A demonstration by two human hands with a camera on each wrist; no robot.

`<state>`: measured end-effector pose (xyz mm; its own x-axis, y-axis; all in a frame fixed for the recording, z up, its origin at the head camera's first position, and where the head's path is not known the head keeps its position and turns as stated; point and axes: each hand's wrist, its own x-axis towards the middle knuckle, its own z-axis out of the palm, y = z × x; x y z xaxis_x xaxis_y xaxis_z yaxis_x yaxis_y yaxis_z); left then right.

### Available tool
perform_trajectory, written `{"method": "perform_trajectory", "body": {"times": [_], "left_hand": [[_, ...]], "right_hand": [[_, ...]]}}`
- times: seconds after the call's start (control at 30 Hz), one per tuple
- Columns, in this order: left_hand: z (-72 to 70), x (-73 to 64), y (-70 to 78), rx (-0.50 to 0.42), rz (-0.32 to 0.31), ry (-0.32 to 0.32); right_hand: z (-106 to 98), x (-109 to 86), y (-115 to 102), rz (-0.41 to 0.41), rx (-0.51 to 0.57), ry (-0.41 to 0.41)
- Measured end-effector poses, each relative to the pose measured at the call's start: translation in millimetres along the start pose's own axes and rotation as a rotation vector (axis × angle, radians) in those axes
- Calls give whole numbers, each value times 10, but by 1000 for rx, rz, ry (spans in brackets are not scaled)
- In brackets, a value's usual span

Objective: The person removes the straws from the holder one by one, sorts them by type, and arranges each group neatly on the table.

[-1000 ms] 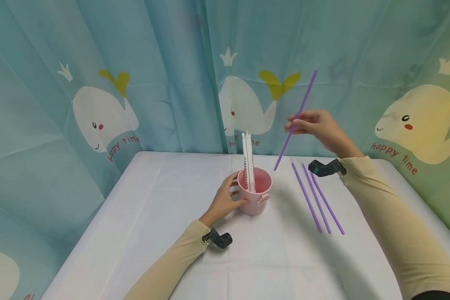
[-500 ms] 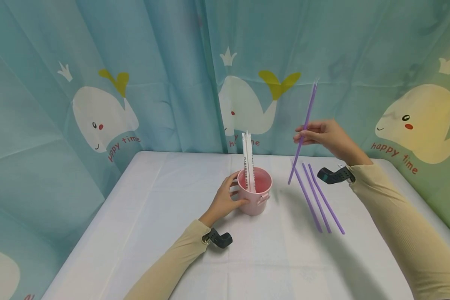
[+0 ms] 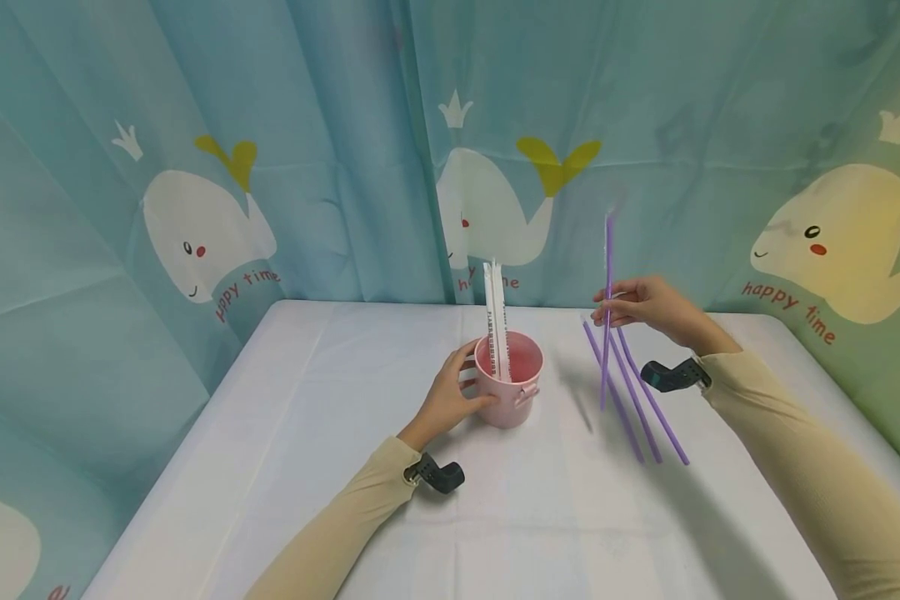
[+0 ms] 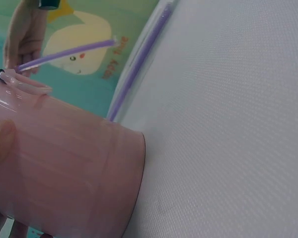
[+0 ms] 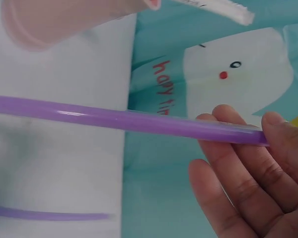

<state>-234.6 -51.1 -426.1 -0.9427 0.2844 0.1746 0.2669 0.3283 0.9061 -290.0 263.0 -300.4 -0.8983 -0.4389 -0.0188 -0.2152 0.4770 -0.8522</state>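
Observation:
A pink bucket (image 3: 504,408) with a small handle at its side stands upright on the white table, my left hand (image 3: 450,396) gripping it from the left. Two white printed paper-wrapped straws (image 3: 498,325) lean upright inside it. My right hand (image 3: 648,308) pinches a purple straw (image 3: 608,258) between thumb and fingers, nearly vertical, its lower end in front of the loose straws. In the right wrist view the held straw (image 5: 159,124) has a clear wrapper along it. In the left wrist view my left thumb (image 4: 2,144) presses the bucket's wall.
Three purple straws (image 3: 663,417) lie side by side on the table (image 3: 345,467), right of the bucket. Behind the table hangs a blue curtain (image 3: 367,167) with printed whales.
My right hand has come down and slightly right, bringing the purple straw from slanted to nearly upright, lower over the loose straws. My left hand and the bucket stay put.

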Motion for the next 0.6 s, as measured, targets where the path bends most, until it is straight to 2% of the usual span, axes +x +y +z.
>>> {"method": "perform_trajectory", "body": {"times": [0.33,0.6], "left_hand": [[-6,8,5,-2,-10,-2],[-9,2,7,-4,-5,-6]], "right_hand": [[80,6,243,69,49,-54],[171,6,410,116,40,-30]]}}
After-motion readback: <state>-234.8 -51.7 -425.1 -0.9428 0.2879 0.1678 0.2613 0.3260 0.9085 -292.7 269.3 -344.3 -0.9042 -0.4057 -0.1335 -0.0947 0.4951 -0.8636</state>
